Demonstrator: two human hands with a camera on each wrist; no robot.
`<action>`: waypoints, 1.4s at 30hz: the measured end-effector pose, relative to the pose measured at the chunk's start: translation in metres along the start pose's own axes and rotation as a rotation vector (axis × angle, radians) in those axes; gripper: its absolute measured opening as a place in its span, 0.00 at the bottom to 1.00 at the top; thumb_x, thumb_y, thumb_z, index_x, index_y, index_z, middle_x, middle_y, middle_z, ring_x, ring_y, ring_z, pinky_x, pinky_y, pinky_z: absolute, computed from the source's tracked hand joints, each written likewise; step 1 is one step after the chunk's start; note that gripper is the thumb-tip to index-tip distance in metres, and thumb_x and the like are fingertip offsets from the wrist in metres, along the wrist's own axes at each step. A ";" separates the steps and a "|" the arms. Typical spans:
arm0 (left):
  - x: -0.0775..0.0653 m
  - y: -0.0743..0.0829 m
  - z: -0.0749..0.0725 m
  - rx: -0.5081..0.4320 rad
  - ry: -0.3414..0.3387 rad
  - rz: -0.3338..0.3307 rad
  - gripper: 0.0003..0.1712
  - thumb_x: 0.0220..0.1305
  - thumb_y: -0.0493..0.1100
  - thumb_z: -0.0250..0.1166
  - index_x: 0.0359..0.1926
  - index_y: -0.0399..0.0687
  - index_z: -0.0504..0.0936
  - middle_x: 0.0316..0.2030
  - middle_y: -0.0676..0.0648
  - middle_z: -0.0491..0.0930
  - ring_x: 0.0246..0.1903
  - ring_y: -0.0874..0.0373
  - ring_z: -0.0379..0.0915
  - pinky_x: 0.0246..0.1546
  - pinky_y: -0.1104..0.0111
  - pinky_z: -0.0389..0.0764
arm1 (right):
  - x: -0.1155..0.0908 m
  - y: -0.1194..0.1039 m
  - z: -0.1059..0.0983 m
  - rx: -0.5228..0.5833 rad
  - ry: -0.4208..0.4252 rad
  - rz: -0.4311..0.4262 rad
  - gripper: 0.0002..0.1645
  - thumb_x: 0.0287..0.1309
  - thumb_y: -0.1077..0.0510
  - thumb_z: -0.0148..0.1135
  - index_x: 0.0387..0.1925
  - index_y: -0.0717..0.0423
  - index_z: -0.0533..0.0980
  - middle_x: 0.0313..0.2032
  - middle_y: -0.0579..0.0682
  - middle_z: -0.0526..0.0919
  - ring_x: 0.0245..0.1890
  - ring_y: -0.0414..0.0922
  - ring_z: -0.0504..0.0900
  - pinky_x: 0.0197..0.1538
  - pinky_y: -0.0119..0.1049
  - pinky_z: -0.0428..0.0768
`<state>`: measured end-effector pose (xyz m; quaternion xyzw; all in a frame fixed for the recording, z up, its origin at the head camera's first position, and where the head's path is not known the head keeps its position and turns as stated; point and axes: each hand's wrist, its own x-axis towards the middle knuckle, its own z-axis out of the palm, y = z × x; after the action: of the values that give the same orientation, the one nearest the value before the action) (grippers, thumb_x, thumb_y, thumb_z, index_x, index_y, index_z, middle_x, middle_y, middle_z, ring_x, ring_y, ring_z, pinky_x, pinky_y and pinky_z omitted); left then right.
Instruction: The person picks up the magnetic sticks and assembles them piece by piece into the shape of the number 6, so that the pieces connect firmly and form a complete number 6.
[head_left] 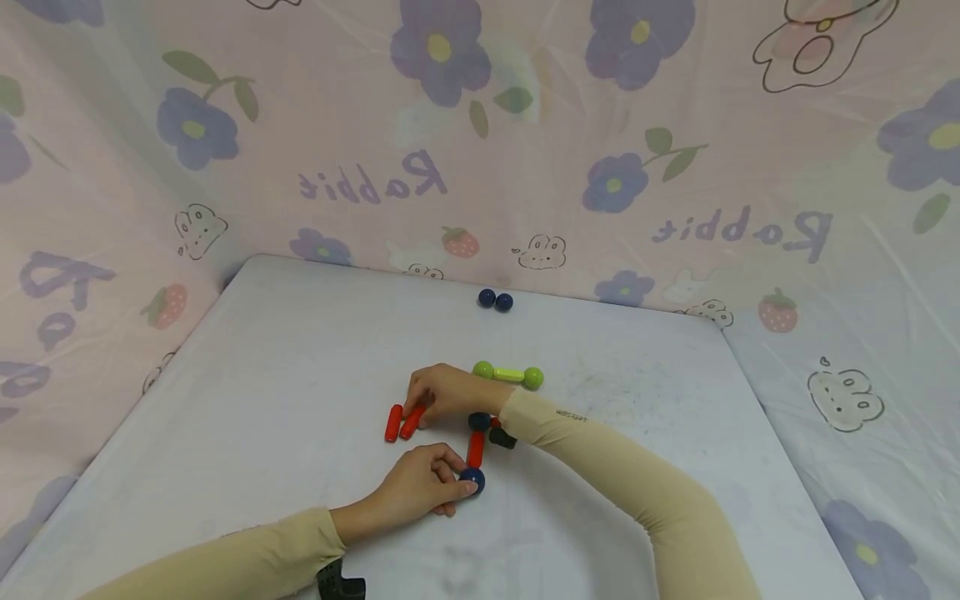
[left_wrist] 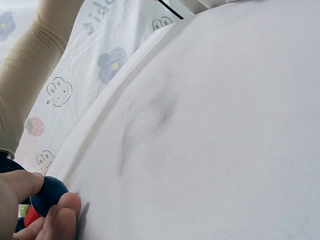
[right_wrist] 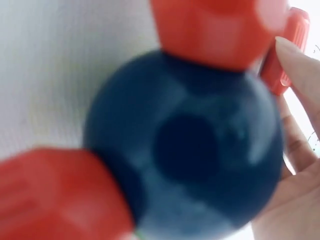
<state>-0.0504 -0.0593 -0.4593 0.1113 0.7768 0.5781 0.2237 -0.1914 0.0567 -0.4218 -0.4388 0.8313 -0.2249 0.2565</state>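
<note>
My left hand (head_left: 417, 481) pinches a dark blue ball (head_left: 472, 480) between thumb and fingers; in the left wrist view the same ball (left_wrist: 49, 195) shows between the fingertips. A red rod (head_left: 476, 450) links that ball to a second blue ball (head_left: 479, 422), partly under my right wrist. Close up in the right wrist view, this second ball (right_wrist: 185, 145) has two red rods set against it. Farther left, my right hand (head_left: 450, 392) pinches a loose red rod (head_left: 412, 422) with thumb and fingers. Another red rod (head_left: 393, 423) lies just left of it.
Behind my right hand lies a yellow-green rod (head_left: 509, 375) with a green ball (head_left: 533, 378) at each end. Two dark blue balls (head_left: 495, 300) sit together near the back edge of the white table (head_left: 315, 333). A patterned cloth (head_left: 510, 183) hangs behind.
</note>
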 end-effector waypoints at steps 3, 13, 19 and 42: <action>0.000 -0.001 0.000 -0.011 -0.005 0.004 0.19 0.58 0.49 0.73 0.42 0.40 0.79 0.22 0.51 0.80 0.18 0.61 0.80 0.21 0.71 0.79 | 0.001 0.001 0.000 -0.011 -0.005 -0.010 0.14 0.52 0.61 0.74 0.43 0.50 0.86 0.42 0.45 0.82 0.39 0.34 0.76 0.46 0.21 0.76; 0.001 -0.002 0.001 -0.006 -0.005 0.005 0.19 0.58 0.49 0.73 0.42 0.41 0.80 0.21 0.52 0.80 0.18 0.61 0.79 0.21 0.71 0.78 | -0.002 0.005 -0.001 0.025 0.013 -0.013 0.13 0.52 0.59 0.74 0.41 0.50 0.84 0.39 0.43 0.87 0.40 0.31 0.80 0.50 0.21 0.78; 0.000 -0.002 0.000 -0.006 -0.005 0.007 0.19 0.58 0.49 0.73 0.42 0.40 0.79 0.21 0.51 0.80 0.18 0.61 0.79 0.21 0.71 0.78 | -0.010 0.006 -0.006 -0.006 0.047 -0.009 0.15 0.57 0.59 0.71 0.46 0.47 0.85 0.41 0.42 0.85 0.41 0.33 0.79 0.49 0.23 0.77; 0.000 -0.002 0.000 -0.022 -0.006 0.009 0.20 0.57 0.50 0.73 0.42 0.41 0.79 0.22 0.49 0.79 0.19 0.60 0.80 0.22 0.70 0.80 | -0.108 0.009 -0.006 0.096 0.358 0.076 0.18 0.55 0.57 0.72 0.49 0.43 0.85 0.39 0.42 0.82 0.40 0.38 0.77 0.47 0.44 0.82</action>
<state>-0.0498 -0.0597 -0.4607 0.1143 0.7690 0.5874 0.2246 -0.1485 0.1535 -0.3977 -0.3472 0.8681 -0.3288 0.1334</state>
